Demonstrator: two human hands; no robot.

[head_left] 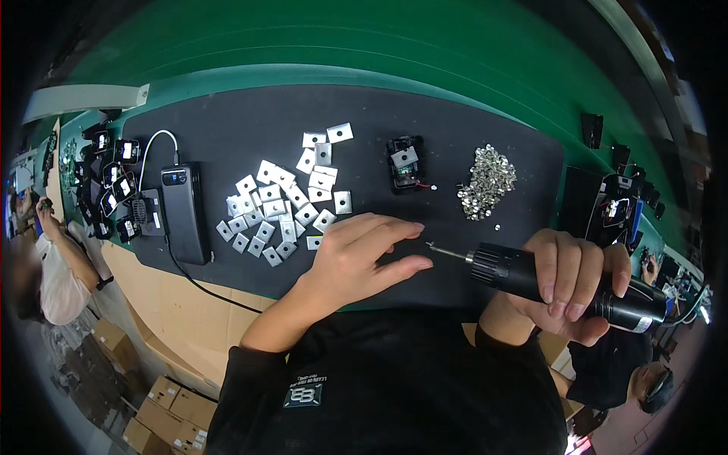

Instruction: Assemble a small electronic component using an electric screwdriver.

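My right hand [574,280] is wrapped round a black electric screwdriver [509,270], whose thin metal bit [449,251] points left. Something tiny shows at the bit's tip, too small to make out. Just left of that tip is my left hand [360,254], thumb and forefinger stretched out and apart, with nothing seen between them. Farther off on the black mat [447,110] lies a small black device [406,163] with a square metal plate on it and a red wire at its side. Right of it is a heap of small silvery screws [486,182].
Many loose metal plates with holes [280,201] are spread left of centre. A black power bank [186,212] with a white cable stands at the mat's left. Black device parts [114,182] crowd the left edge, and more [616,201] the right. Other people work on both sides.
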